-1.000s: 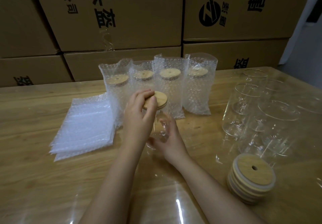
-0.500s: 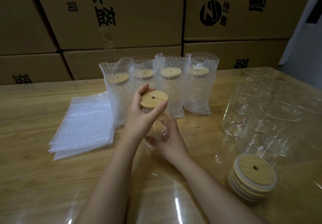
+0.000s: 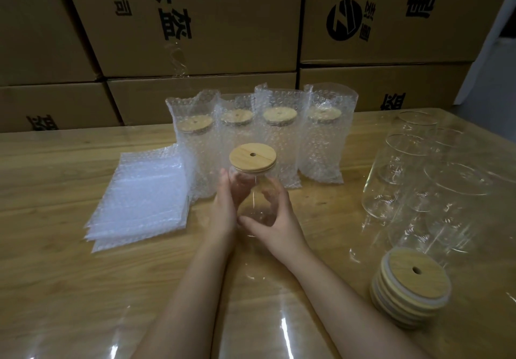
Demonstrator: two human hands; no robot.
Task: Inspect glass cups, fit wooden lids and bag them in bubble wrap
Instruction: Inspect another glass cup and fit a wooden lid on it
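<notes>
clear cup (image 3: pixel 254 201) (walls faint) partly behind right hand (image 3: pixel 277 220)

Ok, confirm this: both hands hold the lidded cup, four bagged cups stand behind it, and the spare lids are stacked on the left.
Not quite. The lid stack sits on the right, by the bare cups; flat bags lie on the left. The head view shows it. The rest stands: left hand and right hand hold the lidded cup, four bagged cups behind it.
</notes>
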